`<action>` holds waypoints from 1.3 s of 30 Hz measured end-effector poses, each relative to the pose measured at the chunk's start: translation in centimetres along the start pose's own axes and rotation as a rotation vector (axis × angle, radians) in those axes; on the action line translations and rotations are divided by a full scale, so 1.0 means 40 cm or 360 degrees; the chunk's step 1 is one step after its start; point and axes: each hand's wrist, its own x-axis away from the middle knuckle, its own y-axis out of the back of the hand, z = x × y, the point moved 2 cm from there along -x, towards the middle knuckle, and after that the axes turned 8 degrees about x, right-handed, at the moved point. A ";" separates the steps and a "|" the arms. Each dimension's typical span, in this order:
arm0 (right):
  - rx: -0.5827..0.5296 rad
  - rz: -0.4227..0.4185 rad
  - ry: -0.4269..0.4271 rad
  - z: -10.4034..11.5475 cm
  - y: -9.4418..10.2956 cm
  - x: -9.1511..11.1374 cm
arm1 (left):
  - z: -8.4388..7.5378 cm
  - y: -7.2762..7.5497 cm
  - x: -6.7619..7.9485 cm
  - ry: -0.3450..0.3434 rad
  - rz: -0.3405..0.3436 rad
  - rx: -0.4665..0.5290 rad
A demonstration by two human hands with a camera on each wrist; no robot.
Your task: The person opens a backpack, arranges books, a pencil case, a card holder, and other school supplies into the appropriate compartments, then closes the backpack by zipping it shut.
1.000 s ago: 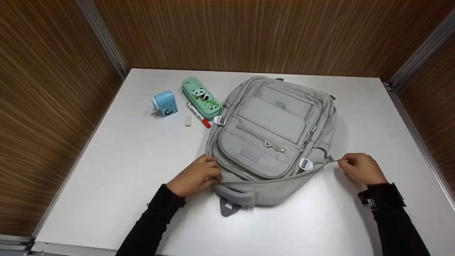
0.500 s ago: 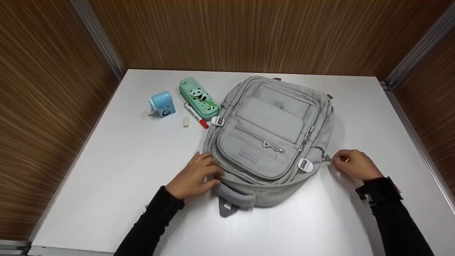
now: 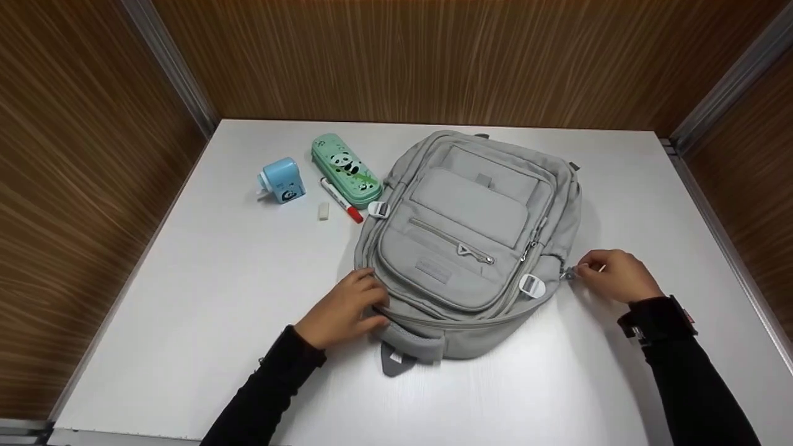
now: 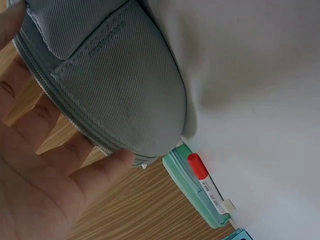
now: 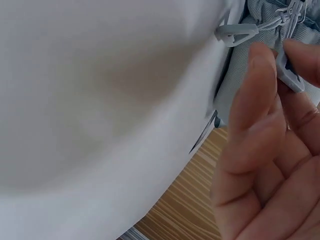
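Note:
A grey backpack [image 3: 471, 248] lies on its back on the white table, with its front pockets facing up. My left hand [image 3: 344, 310] holds its near left edge beside the top handle [image 3: 412, 344]. In the left wrist view, the fingers [image 4: 70, 155] reach along the zipper edge and the thumb is at the upper left corner. At the right side of the bag, my right hand [image 3: 619, 275] pinches a grey zipper pull [image 5: 289, 75] between thumb and fingers. A second pull [image 5: 237, 34] hangs beside it on the table.
Left of the backpack lie a green panda pencil case [image 3: 347, 170], a white marker with red cap [image 3: 342, 200] and a small whitish eraser-like block [image 3: 323, 211]. Farther left is a blue panda-printed object [image 3: 282, 180]. Wood-grain panels [image 3: 433, 62] border the table.
My right hand has moved slightly left and up with the zipper pull, closer to the bag. The bag's taut near rim has slackened into a curve. My left hand stays at the edge.

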 end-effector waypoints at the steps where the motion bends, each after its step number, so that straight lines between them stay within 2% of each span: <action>1: -0.0004 0.0007 -0.0011 0.002 0.002 -0.001 | 0.001 0.000 0.000 -0.0010 0.0002 0.0008; 7: -0.0034 0.0019 0.0037 0.028 0.034 -0.021 | 0.012 -0.003 0.008 0.0047 0.0050 0.0083; 11: 0.0001 -0.0101 0.0070 0.064 0.062 -0.049 | 0.017 -0.007 0.012 0.0124 0.0121 0.0004; 15: 0.0027 -0.0251 0.0095 0.110 0.069 -0.089 | 0.022 -0.011 0.006 0.0204 0.0169 -0.0115; 19: 0.0054 -0.0354 0.0021 0.141 0.065 -0.127 | 0.021 -0.020 -0.009 0.0246 0.0195 -0.0160; 22: 0.0089 -0.0331 -0.0095 0.150 0.061 -0.149 | 0.018 -0.030 -0.021 0.0263 0.0232 -0.0156; 25: 0.0114 -0.0221 -0.0151 0.154 0.053 -0.169 | 0.014 -0.037 -0.028 0.0283 0.0269 -0.0140; 29: 0.0127 -0.0116 -0.0119 0.158 0.044 -0.188 | 0.011 -0.040 -0.028 0.0268 0.0261 -0.0151; 34: 0.0123 -0.0084 -0.0070 0.164 0.046 -0.191 | 0.009 -0.039 -0.026 0.0222 0.0215 -0.0225; 39: 0.0161 -0.0065 -0.0076 0.175 0.055 -0.178 | 0.008 -0.038 -0.028 0.0184 0.0196 -0.0305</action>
